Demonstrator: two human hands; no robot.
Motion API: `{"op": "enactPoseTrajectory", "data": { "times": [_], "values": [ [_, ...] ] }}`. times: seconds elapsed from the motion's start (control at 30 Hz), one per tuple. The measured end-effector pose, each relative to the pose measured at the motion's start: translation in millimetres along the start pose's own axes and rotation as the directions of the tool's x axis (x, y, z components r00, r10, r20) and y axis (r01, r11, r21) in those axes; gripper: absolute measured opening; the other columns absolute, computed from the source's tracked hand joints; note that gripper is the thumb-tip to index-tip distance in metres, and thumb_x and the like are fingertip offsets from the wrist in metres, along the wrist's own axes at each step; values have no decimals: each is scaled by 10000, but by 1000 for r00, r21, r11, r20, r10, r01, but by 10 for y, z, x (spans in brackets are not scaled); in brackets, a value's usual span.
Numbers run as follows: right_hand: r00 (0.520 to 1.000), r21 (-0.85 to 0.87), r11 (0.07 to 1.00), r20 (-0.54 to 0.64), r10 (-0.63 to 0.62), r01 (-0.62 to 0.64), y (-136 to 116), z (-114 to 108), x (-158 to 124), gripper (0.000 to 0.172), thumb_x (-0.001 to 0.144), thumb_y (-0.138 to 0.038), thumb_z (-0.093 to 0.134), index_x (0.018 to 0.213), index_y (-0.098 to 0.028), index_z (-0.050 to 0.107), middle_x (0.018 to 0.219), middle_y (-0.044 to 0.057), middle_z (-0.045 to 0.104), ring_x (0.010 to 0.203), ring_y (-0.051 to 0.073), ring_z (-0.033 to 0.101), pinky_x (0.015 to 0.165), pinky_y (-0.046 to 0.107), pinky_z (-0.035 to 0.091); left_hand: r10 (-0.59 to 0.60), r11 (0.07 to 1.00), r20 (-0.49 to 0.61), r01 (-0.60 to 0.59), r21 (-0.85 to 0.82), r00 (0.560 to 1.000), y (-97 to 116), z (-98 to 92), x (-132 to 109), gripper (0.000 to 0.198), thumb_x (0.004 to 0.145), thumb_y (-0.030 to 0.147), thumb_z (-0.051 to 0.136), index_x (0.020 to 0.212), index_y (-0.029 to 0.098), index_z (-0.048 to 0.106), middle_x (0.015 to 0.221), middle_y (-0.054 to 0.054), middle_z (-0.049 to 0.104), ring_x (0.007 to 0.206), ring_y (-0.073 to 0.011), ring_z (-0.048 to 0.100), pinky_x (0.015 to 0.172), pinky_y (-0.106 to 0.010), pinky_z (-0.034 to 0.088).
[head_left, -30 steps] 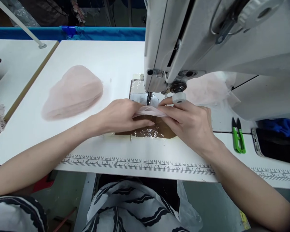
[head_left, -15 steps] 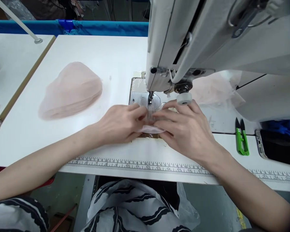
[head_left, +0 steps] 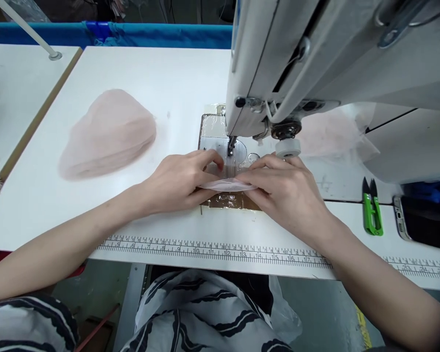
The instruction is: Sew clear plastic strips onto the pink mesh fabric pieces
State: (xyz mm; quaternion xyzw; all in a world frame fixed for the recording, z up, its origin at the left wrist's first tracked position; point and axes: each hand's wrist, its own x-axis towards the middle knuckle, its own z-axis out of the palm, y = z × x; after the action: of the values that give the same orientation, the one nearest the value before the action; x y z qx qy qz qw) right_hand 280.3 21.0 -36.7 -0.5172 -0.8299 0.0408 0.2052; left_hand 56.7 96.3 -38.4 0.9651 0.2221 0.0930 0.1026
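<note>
My left hand and my right hand lie side by side on the white table, both pinching a small folded piece of pale pink mesh. The piece sits just in front of the needle and presser foot of the white sewing machine. Fingers of both hands press the mesh flat on the metal needle plate. A brown shiny patch shows under the mesh.
A stack of pink mesh pieces lies at the left. More pink mesh sits behind the machine. Green thread snips and a phone lie at the right. A printed ruler runs along the table's front edge.
Both hands have brought the folded mesh together and slid it a little toward the needle. The camera has tilted slightly, so the machine head sits more to the right.
</note>
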Motion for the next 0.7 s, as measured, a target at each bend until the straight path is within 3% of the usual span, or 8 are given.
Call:
{"op": "enactPoseTrajectory", "data": {
  "times": [0.13,0.27,0.47,0.7],
  "values": [
    [999,3,1000,35,-16,16,-21,-27,2,244,926,-139,539,809,-241,727,798,0,749,868,202,664,836,378,381,86,985,-28,-80,154,996,51,-12,6,279,956,290,485,1075,275,737,1211,-41,667,842,-178,600,519,-273,363],
    [993,-64,994,73,-89,94,-51,-70,2,288,911,-89,527,736,-225,712,860,-2,777,900,206,672,874,390,389,155,945,-23,-141,295,988,158,-26,-26,325,951,184,463,1141,236,721,1316,-62,649,1065,-265,599,736,-374,462],
    [987,-115,980,37,-159,163,-75,-62,-10,315,916,-48,493,764,-224,704,866,2,780,913,201,682,882,394,405,169,949,-3,-162,270,986,182,-12,-76,364,954,137,472,1262,200,656,1328,-133,634,1252,-280,578,918,-442,442],
    [985,-134,976,1,-175,174,-71,-32,-26,292,924,-62,498,813,-204,729,866,14,779,917,184,682,868,369,393,140,961,-5,-134,241,990,147,20,-75,383,949,122,470,1285,207,633,1366,-142,596,1263,-263,589,1041,-495,406]
  ]
}}
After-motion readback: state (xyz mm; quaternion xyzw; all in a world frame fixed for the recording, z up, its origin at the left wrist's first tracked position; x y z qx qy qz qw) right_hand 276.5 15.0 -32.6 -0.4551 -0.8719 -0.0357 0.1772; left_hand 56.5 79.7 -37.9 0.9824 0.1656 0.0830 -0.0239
